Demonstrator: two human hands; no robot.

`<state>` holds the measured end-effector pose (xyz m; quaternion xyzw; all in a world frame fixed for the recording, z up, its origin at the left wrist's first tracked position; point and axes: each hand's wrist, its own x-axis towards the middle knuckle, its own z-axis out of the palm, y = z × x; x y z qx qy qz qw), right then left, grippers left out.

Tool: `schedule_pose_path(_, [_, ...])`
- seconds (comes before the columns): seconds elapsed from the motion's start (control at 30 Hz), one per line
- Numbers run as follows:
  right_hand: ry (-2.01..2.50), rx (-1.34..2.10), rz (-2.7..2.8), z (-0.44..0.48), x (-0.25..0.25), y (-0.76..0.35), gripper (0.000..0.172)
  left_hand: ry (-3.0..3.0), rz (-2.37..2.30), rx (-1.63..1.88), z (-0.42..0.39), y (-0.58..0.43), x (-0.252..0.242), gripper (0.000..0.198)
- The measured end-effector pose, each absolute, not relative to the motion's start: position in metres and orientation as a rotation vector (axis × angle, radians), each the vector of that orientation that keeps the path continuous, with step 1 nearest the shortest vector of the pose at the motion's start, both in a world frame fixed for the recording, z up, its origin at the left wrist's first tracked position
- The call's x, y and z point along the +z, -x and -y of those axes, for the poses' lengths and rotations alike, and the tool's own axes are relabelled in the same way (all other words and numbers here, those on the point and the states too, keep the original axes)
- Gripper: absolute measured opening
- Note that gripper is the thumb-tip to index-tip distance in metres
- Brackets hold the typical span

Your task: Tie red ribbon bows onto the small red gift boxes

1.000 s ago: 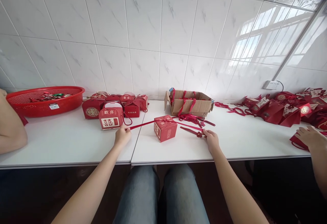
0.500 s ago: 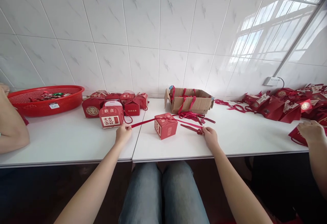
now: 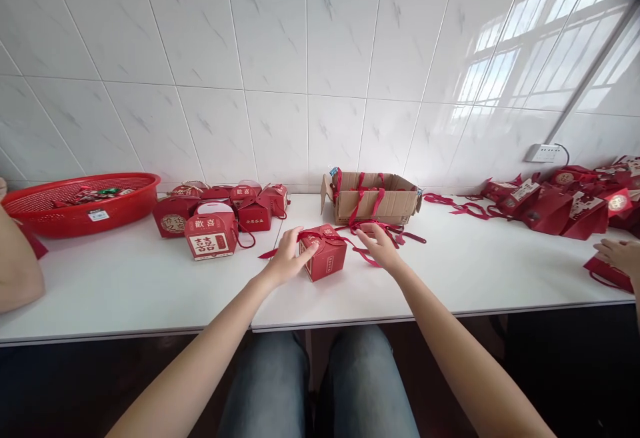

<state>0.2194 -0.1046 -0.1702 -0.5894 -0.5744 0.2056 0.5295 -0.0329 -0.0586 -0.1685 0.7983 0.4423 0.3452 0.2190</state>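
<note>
A small red gift box (image 3: 327, 256) stands near the front of the white table (image 3: 125, 291), with a red ribbon (image 3: 361, 251) crossing its top. My left hand (image 3: 290, 258) is against the box's left top edge, fingers pinched on the ribbon there. On the box's right, my right hand (image 3: 381, 247) is closed on the ribbon's other part. The ribbon's loose left end (image 3: 267, 253) lies on the table.
Finished red boxes (image 3: 210, 235) cluster at left, beside a red basket (image 3: 80, 201). A cardboard box (image 3: 373, 199) of ribbons stands behind. Red folded boxes (image 3: 560, 201) pile at right. Another person's arm (image 3: 17, 265) rests at far left, another's hand (image 3: 617, 255) at far right.
Both hands moved inward from the stretched ribbon ends to the box's top. The ribbon is no longer pulled taut and now gathers on the box. The view shifted slightly.
</note>
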Motion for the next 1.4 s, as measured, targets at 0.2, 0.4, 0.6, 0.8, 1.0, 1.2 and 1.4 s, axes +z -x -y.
schedule_pose_path(0.2, [1.458,0.991,1.678,0.076,-0.142,-0.217,0.043,-2.120,-1.134,0.770,0.056,0.008,-0.155,0.051])
schedule_pose_path(0.4, [1.179,1.357,1.941,0.077,-0.148,-0.236,0.048,-2.059,-1.034,0.732,0.052,0.010,-0.155,0.047])
schedule_pose_path(0.6, [0.756,1.427,1.705,0.074,-0.164,-0.239,0.031,-2.097,-1.024,0.708,0.050,0.006,-0.156,0.043])
schedule_pose_path(0.8, [0.618,1.320,1.377,0.069,-0.169,-0.234,0.023,-2.176,-1.040,0.697,0.056,-0.003,-0.155,0.044])
schedule_pose_path(1.0, [0.573,1.322,1.299,0.072,-0.167,-0.223,0.022,-2.390,-1.289,0.877,0.061,-0.011,-0.151,0.045])
schedule_pose_path(1.2, [0.638,1.238,1.321,0.073,-0.166,-0.217,0.021,-2.548,-1.272,1.053,0.061,-0.032,-0.131,0.032])
schedule_pose_path(1.4, [0.690,1.182,1.303,0.073,-0.164,-0.216,0.027,-2.496,-1.199,1.038,0.053,-0.054,-0.118,0.010])
